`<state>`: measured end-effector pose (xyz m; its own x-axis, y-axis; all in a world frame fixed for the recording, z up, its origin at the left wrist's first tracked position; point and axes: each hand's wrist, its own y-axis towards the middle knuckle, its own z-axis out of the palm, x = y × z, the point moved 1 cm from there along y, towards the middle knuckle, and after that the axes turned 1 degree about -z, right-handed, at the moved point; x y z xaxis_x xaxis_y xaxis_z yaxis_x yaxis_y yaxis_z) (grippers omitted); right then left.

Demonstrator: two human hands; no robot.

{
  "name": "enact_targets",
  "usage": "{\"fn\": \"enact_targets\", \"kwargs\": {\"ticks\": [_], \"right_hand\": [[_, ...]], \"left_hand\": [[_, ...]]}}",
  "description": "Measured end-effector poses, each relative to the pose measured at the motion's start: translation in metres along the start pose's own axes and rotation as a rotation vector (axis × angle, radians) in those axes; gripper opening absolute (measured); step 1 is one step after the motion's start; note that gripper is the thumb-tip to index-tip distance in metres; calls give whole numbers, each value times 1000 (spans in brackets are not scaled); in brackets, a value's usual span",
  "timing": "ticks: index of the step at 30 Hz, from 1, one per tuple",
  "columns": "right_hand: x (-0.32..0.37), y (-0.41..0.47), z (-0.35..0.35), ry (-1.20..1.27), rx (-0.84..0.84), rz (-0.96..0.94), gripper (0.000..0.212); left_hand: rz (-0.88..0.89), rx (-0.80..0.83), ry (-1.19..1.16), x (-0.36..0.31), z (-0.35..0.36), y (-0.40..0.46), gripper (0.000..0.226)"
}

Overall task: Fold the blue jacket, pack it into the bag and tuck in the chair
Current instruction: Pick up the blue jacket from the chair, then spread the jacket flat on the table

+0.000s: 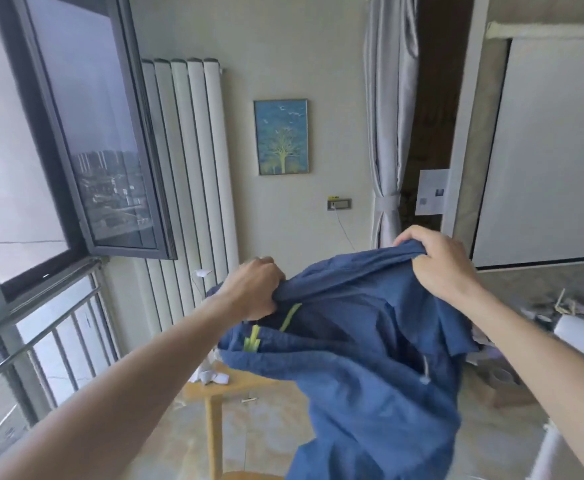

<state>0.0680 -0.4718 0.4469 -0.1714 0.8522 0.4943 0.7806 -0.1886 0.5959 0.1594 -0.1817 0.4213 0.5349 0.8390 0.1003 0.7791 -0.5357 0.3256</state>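
Observation:
The blue jacket (363, 355) hangs in the air in front of me, with thin yellow-green strips near its upper left. My left hand (254, 287) grips its top edge on the left. My right hand (437, 261) grips the top edge on the right, a little higher. The cloth droops between the hands and falls toward the bottom of the view. Below the jacket stands a light wooden piece of furniture (214, 389), largely hidden by the cloth; I cannot tell whether it is the chair. No bag is visible.
An open window (86, 143) and metal railing (41, 344) fill the left side. A white radiator (193, 168) and a framed picture (281, 136) are on the far wall. A curtain (385, 133) hangs right of centre. Scraps lie on a surface at right (560, 303).

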Motion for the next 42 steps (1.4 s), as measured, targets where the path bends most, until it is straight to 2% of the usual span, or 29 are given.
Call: {"fn": "enact_targets", "kwargs": {"ticks": [5, 10, 12, 14, 17, 21, 23, 26, 30, 34, 37, 42], "right_hand": [[-46, 0, -30, -121, 25, 117, 41], [-87, 4, -49, -227, 119, 212, 34], [-101, 10, -54, -188, 141, 178, 32], [-108, 15, -54, -40, 166, 113, 34], [-129, 24, -54, 94, 121, 140, 43], [-172, 32, -64, -124, 89, 208, 16], [-185, 33, -67, -232, 43, 223, 12], [-183, 37, -59, -235, -20, 164, 17], [-183, 54, -46, -241, -52, 188, 22], [-223, 72, -46, -292, -41, 308, 20], [-261, 88, -31, -203, 19, 464, 33], [-330, 137, 25, 217, -16, 650, 35]], "left_hand": [[-182, -122, -162, 15, -10, 17, 16], [-184, -211, -342, -20, -27, 44, 23], [-177, -204, -393, -38, -31, 58, 23], [-145, -166, -422, -59, -33, 73, 26], [-111, -100, -370, -84, -35, 92, 35], [-124, -49, -196, -88, -32, 107, 39], [-153, -12, -99, -88, -25, 109, 41], [-170, -14, 121, -102, -8, 116, 31], [-244, -49, 97, -118, 15, 140, 14], [-269, 28, 113, -96, 42, 162, 28], [-273, 117, 70, -73, 70, 178, 36], [-229, 256, -45, -60, 124, 217, 41]]}}
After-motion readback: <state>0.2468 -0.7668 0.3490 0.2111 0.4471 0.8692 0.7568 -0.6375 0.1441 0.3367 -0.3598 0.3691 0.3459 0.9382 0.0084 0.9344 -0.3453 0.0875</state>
